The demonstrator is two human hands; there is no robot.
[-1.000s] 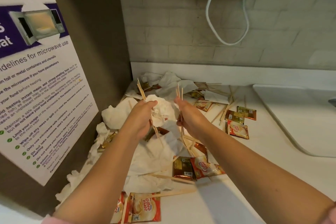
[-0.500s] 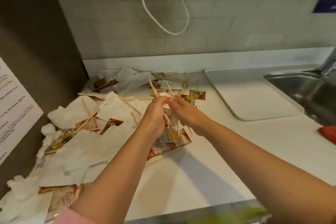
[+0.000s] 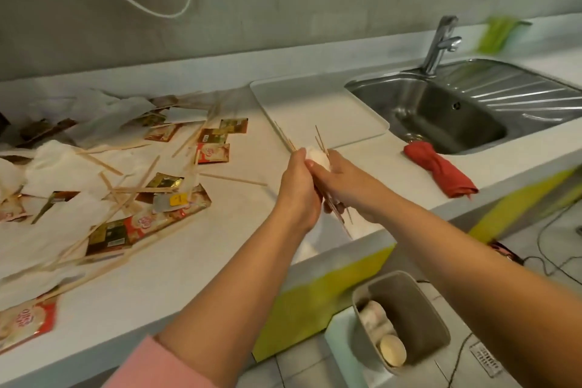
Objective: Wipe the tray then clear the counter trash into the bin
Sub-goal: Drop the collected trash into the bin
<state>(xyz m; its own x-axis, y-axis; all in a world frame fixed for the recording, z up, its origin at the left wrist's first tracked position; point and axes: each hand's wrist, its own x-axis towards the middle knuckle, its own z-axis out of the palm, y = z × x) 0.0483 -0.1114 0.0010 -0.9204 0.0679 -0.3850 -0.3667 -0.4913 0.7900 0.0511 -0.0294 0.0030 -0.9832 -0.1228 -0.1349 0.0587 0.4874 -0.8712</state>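
**A:** What have the hands got?

**B:** The left hand [image 3: 297, 190] and right hand [image 3: 345, 179] are both curled tight round one bundle. It is wooden stir sticks [image 3: 334, 208] with a crumpled tissue [image 3: 318, 158] wadded on top, held just in front of the tray [image 3: 315, 104].

**A:** How far along, then?

**B:** Partway, I'd judge. The tray lies bare and a red cloth [image 3: 441, 170] sits right of it. The bin [image 3: 409, 309], on the floor below and in front of the tray, holds a few cups [image 3: 392, 353]. Left of the tray, sachets [image 3: 212, 153], napkins [image 3: 56, 161] and loose sticks litter the counter [image 3: 189, 261], so most of the clearing is left.

**A:** Anything unclear?

**B:** I can't tell whether the tray has been wiped. The palms hide the bundle's middle, so I can't count the sticks. The litter runs off the frame's left edge.
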